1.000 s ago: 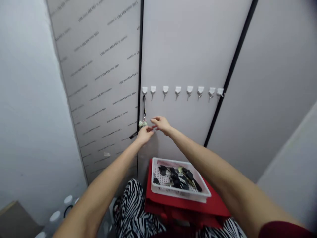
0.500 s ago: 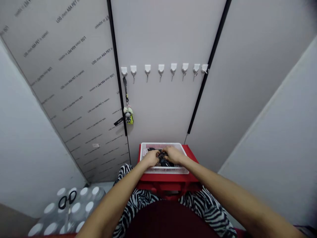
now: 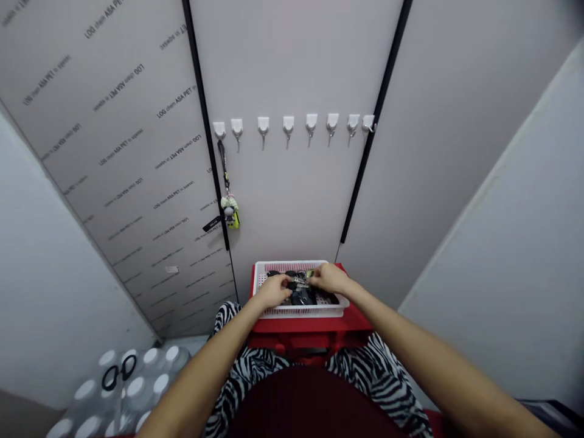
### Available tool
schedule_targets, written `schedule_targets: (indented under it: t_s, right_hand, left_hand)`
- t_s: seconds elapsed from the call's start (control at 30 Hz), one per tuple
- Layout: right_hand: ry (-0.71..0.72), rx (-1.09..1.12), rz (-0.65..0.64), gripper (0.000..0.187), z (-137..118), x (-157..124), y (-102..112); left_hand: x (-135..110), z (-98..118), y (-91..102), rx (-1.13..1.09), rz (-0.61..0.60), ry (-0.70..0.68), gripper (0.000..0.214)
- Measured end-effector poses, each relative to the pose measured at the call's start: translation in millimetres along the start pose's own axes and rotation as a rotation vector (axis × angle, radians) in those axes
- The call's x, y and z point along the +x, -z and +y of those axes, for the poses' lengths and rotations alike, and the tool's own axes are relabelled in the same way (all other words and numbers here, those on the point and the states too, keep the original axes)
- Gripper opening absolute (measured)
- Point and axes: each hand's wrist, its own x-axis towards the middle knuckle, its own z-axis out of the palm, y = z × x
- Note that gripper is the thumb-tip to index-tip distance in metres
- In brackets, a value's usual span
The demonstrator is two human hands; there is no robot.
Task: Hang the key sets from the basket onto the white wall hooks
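A white plastic basket point(image 3: 301, 313) with several dark keys and key fobs point(image 3: 303, 296) stands on a red stool point(image 3: 310, 325) in front of my knees. Both hands reach into it. My left hand point(image 3: 274, 290) is curled over the keys on the left side, fingers bent on a dark key. My right hand point(image 3: 329, 278) rests on the keys at the right, fingers closed around something small I cannot make out. On the wall above is a row of white hooks point(image 3: 287, 125). A key set with a pale charm and a yellow tag point(image 3: 229, 208) hangs from the leftmost hook.
Grey wall panels with black seams rise straight ahead. A pack of white-capped bottles point(image 3: 123, 395) with a black ring on top sits on the floor at the lower left. My zebra-patterned trousers point(image 3: 255, 371) flank the red stool.
A second ago both hands were up at the hanging key set by the leftmost hook. They came down into the basket and are now shifting among the keys. The view tilted downwards.
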Motion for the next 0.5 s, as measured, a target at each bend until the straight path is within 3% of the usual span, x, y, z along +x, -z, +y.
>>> schedule_targets:
  t_s: [0.07, 0.23, 0.37, 0.5]
  right_hand:
    - [0.014, -0.111, -0.073, 0.026, -8.1, -9.3, -1.2]
    - [0.052, -0.140, -0.007, 0.037, -22.3, -13.1, -22.1]
    - [0.085, 0.134, 0.029, 0.045, -16.9, -5.1, -35.6]
    - [0.039, 0.573, -0.062, 0.034, -17.3, -3.6, -21.4]
  left_hand:
    - [0.4, 0.2, 0.1, 0.006, 0.006, 0.016, 0.027]
    - [0.7, 1.2, 1.1, 0.018, 0.050, 0.072, 0.022]
    - [-0.2, 1.8, 2.0, 0.008, 0.070, 0.116, 0.020]
    - [-0.5, 1.9, 3.7, -0.054, 0.144, 0.126, 0.017]
